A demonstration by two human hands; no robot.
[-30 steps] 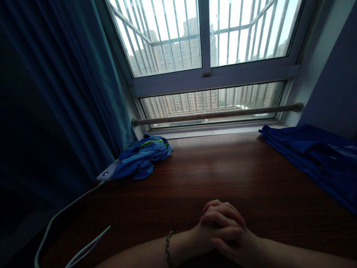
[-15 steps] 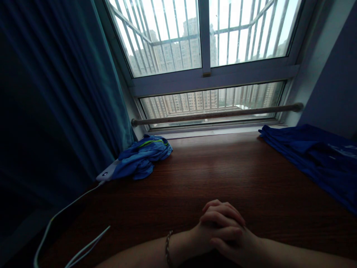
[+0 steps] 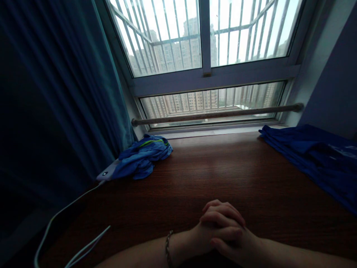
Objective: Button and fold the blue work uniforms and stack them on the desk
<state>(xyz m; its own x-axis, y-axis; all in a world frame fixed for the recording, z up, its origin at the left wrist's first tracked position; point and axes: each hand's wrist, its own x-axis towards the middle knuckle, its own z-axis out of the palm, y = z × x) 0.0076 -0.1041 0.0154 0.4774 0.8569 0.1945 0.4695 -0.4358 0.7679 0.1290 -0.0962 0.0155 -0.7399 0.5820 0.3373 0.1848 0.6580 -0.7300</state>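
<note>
My left hand [image 3: 203, 232] and my right hand [image 3: 243, 243] are clasped together low in the view, the fingers interlaced and bent over each other. Each one is closed on the other, and no object shows between them; the palms are hidden. A braided bracelet [image 3: 167, 247] circles my left wrist. Both forearms come in from the bottom corners and rest at the near part of the dark brown wooden surface [image 3: 212, 167].
On the left lies a crumpled blue cloth [image 3: 139, 158] against a pale device [image 3: 107, 173] with a white cable [image 3: 69, 203]. Folded blue fabric [image 3: 315, 152] lies right. Beyond stand a barred window [image 3: 173, 83], a rail [image 3: 217, 116] and a blue curtain [image 3: 83, 93].
</note>
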